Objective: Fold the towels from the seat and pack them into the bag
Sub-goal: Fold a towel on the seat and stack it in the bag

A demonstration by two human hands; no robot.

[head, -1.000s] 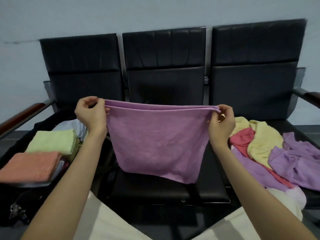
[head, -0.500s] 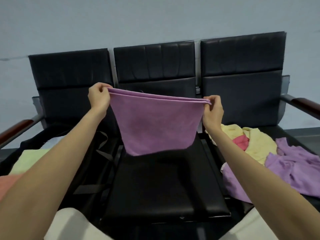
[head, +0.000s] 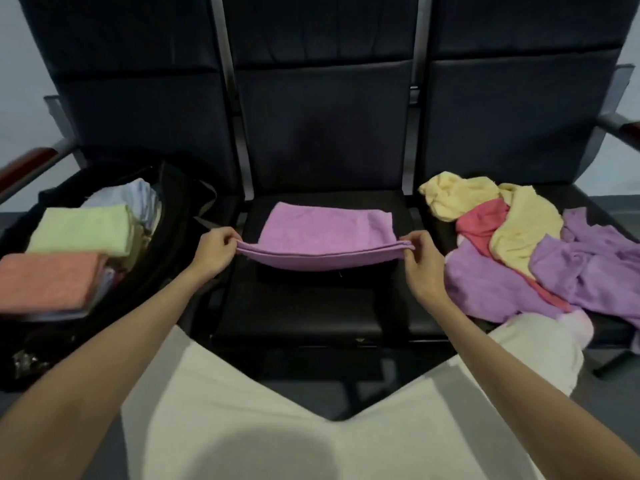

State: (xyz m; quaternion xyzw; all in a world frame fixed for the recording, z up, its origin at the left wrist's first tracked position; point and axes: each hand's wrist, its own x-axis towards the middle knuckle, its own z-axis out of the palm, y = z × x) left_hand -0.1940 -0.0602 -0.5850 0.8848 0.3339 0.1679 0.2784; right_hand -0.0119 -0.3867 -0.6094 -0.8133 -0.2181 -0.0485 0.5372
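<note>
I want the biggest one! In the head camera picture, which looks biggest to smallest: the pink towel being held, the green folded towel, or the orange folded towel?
1. pink towel
2. orange towel
3. green towel
The orange one is nearer the camera, so these two may really match.

Folded purple towel (head: 325, 233) draped onto middle seat (head: 311, 306).
</note>
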